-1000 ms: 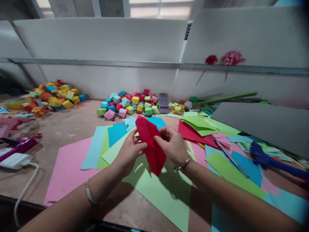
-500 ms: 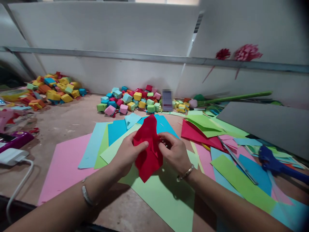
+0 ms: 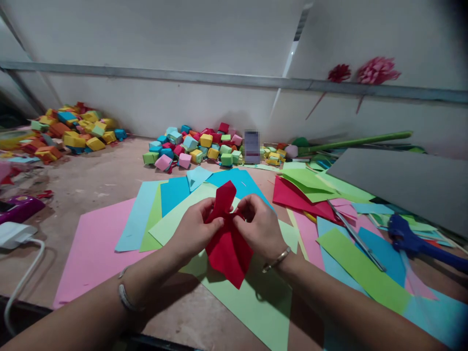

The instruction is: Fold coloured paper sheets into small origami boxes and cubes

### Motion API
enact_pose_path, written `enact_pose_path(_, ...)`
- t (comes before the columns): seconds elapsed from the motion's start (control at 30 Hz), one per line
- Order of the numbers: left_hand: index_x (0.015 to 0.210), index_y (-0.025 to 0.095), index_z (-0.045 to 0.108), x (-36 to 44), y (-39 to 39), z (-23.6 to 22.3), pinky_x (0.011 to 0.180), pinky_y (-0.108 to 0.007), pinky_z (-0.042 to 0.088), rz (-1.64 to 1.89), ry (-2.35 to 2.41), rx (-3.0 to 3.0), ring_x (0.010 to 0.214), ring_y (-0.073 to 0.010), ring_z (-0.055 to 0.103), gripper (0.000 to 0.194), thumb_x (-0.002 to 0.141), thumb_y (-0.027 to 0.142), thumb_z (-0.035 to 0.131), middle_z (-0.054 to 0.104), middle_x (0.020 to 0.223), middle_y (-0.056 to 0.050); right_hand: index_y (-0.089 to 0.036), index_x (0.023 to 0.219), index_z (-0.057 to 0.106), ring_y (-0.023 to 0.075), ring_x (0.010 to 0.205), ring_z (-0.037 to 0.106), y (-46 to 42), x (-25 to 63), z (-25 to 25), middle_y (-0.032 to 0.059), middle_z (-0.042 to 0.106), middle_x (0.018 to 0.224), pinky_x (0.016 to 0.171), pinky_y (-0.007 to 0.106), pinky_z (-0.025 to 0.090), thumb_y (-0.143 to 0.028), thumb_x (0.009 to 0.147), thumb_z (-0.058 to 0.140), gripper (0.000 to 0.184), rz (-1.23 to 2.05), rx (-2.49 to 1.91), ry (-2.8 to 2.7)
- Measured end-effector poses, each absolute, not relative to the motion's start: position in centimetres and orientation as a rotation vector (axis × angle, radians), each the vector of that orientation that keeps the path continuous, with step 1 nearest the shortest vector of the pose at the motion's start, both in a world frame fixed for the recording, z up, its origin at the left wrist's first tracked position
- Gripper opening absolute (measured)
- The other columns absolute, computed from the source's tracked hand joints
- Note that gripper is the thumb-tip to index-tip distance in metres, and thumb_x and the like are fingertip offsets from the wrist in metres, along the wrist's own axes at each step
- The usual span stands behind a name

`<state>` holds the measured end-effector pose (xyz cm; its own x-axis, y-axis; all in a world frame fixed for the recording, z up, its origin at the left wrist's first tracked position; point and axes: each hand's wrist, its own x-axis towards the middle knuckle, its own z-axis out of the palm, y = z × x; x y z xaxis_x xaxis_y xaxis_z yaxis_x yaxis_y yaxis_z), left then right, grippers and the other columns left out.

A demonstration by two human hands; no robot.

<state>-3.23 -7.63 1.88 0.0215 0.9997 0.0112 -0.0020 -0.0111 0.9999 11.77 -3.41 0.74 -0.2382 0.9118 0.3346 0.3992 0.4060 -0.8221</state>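
We hold the red paper (image 3: 229, 251) up in front of us, above the pale green sheet (image 3: 252, 302), with both hands on it near its narrowed middle. Our left hand (image 3: 193, 226) is mostly closed, its thumb laid over the paper's near face and its fingers curled at the edge and behind. Our right hand (image 3: 261, 229) is drawn into a pinch, thumb and bent fingers together at the other edge; how much paper lies between those fingertips we cannot tell. One red flap stands up beyond our thumbs, and a wider part spreads below them, its lower end coming to a point. As we judge it, the shaping is only partway: creases and a gathered middle are in, yet the two ends are loose and nothing is closed up or set down. Behind, against the wall (image 3: 142, 105), many small cubes (image 3: 190, 143) are already made, with another heap (image 3: 75, 139) further left. Flat sheets, such as the pink sheet (image 3: 95, 248) and the lime strip (image 3: 365, 268), lie unfolded on the table (image 3: 117, 170), so much of the paper seems unworked. The metal tool (image 3: 360, 239) and the blue tool (image 3: 409, 239) rest to our right, out of our hands.
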Motion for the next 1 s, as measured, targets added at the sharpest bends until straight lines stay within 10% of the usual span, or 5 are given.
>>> enact_pose_path(0.57, 0.085, 0.021, 0.071, -3.8, -8.0, 1.8, 0.07, -0.027, 0.047, 1.297, 1.608, 1.781, 0.078, -0.016, 0.064, 0.03, 0.068, 0.002, 0.054, 0.071, 0.083, 0.0, -0.018, 0.091, 0.07, 0.0154, 0.074, 0.063, -4.3, 11.4, 1.8, 0.001, 0.072, 0.085, 0.066, 0.026, 0.049, -0.007, 0.069, 0.054, 0.03, 0.763, -0.997, -1.936)
enact_pose_path(1.0, 0.085, 0.018, 0.06, -3.5, -7.7, 2.2, 0.059, -0.024, 0.051, 1.224, 1.273, 1.347, 0.073, -0.0148, 0.062, 0.013, 0.073, 0.023, 0.063, 0.064, 0.086, -0.002, -0.016, 0.081, 0.068, 0.019, 0.071, 0.066, -2.2, 12.6, 1.7, 0.0041, 0.072, 0.078, 0.059, 0.026, 0.048, -0.013, 0.072, 0.056, 0.016, 0.938, -1.186, -1.784)
